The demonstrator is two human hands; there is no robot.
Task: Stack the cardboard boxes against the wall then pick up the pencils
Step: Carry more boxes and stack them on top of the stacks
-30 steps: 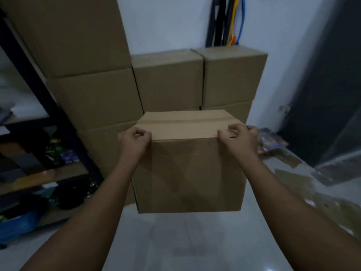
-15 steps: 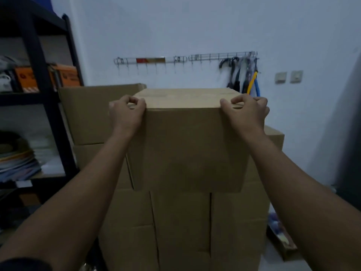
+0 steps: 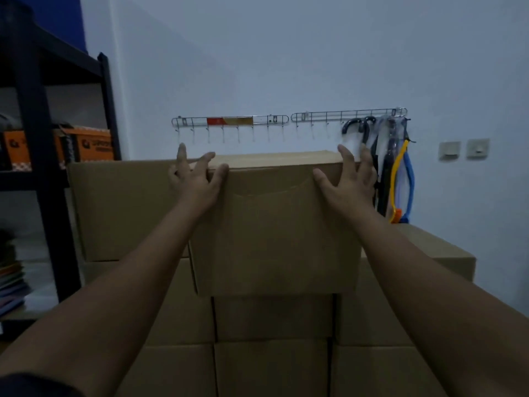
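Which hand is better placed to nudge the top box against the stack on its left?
Right, probably: the right hand lies open at the top box's free right edge; the left hand sits at the corner beside the left stack, the wrong side for pushing.

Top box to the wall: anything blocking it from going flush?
Nothing visible. The top box rests on the middle stack, left hand and right hand spread at its upper corners. Umbrellas hang off to its right. The space behind the box is hidden.

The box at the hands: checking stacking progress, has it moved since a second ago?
Yes. The box went up, from low in front of the stack to its top, below the hook rail.
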